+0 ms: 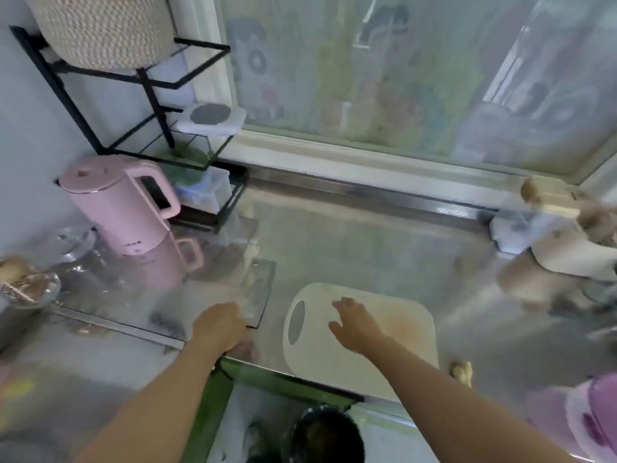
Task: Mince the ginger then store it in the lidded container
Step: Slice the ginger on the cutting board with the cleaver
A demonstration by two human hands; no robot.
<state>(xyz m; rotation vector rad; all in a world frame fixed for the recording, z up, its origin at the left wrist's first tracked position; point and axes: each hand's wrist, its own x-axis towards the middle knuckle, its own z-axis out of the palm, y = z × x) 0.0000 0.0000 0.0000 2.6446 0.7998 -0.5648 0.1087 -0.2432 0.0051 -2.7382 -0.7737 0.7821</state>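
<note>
The view is motion-blurred. A white cutting board (410, 329) with a handle hole lies at the counter's front edge. My right hand (354, 324) hovers over it, fingers spread, holding nothing. To the left a cleaver (258, 289) lies flat on the counter, pale bits on its blade. My left hand (220, 324) covers its handle end and appears to grip the handle. A knob of ginger (462, 370) sits on the counter right of the board. A lidded container (210, 119) rests on the black rack's shelf.
A pink kettle (123, 202) stands at the left beside the black rack (147, 78). Bowls and more ginger (531, 192) crowd the right side. A glass lid (71, 242) lies far left. A dark bin (324, 436) sits below the counter edge.
</note>
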